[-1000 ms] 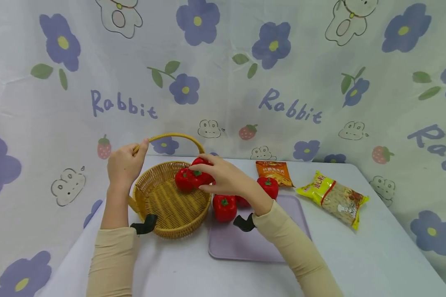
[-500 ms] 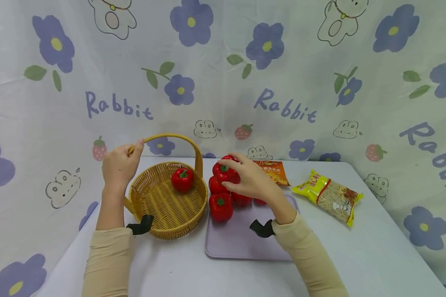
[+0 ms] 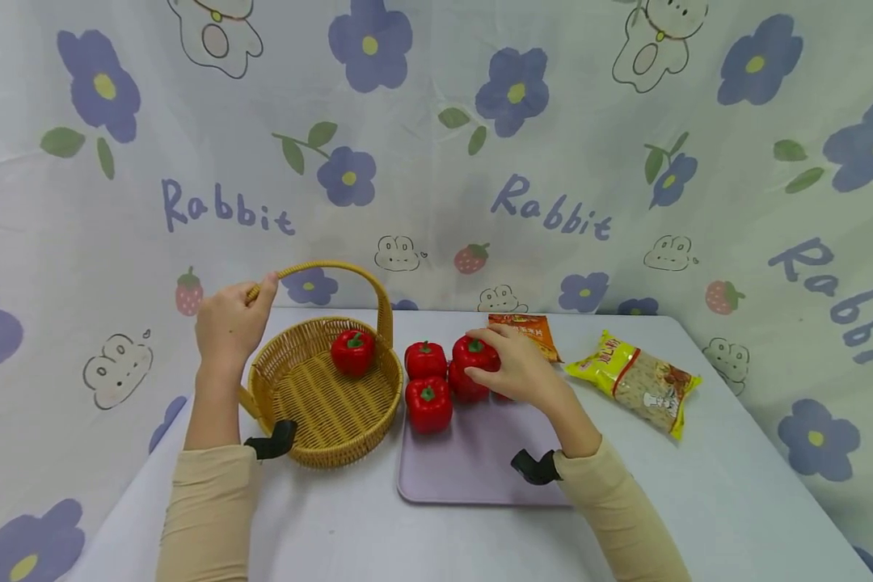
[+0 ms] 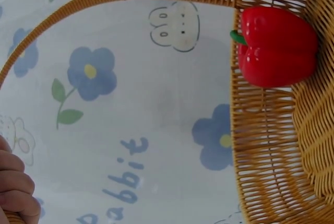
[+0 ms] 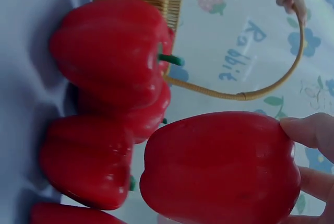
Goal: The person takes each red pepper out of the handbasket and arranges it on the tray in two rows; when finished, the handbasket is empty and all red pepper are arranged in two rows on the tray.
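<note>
My left hand (image 3: 231, 323) grips the raised handle (image 3: 335, 264) of a round wicker basket (image 3: 269, 368); its curled fingers also show at the edge of the left wrist view. One red bell pepper (image 3: 352, 352) with a green stem sits in the basket's far right part. My right hand (image 3: 516, 364) holds another red bell pepper (image 5: 222, 166) by its stem end between thumb and fingers. In the head view this pepper overlaps one on the purple tray (image 3: 480, 469). More red peppers (image 3: 429, 404) stand along the tray's far left side, partly hidden by my hand.
Behind the right hand lies an orange snack packet (image 3: 538, 331). To its right is a yellow-ended clear bag (image 3: 640, 384) of pale food. A printed cloth (image 3: 436, 162) hangs behind the white table (image 3: 320, 533).
My right hand has carried its pepper rightward, from over the basket's right side to above the peppers at the tray. My left hand keeps its grip on the handle; the view has shifted slightly.
</note>
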Demonstrator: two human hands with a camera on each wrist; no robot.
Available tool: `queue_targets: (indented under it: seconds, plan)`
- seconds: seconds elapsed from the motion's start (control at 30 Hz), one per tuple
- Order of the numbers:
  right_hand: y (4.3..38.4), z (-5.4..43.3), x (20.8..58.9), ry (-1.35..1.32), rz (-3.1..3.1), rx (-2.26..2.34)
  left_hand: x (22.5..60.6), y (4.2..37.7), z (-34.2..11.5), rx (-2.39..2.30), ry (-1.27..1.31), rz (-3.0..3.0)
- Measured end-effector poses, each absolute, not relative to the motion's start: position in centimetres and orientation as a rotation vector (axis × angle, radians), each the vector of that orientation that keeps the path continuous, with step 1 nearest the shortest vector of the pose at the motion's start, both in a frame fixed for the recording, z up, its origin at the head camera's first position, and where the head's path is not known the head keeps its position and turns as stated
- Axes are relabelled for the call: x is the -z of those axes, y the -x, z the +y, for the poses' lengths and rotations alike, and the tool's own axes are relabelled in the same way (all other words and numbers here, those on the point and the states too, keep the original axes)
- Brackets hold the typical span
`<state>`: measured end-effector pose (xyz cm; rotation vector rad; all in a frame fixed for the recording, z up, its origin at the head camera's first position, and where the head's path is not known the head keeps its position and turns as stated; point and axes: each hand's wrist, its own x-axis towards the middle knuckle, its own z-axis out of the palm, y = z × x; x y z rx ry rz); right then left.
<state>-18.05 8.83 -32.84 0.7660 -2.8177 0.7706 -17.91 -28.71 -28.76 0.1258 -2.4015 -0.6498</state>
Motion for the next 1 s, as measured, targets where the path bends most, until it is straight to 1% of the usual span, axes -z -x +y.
queue_targets:
  seconds: [0.27,0.73,1.0]
  plan:
    - [17.7,8.9,34.9,-0.736,-2.895,-0.872,28.9,17.9,-28.7,0.654,-0.133,-2.408]
    - [17.0,7.8,37.0,-0.64,-3.01,-0.84,29.1,17.8,-28.9,0.652,-0.145,-2.391]
    - [16.9,8.0,38.3,-0.64,-2.996,-0.803,28.8,17.9,-28.8,0.652,-0.139,-2.395]
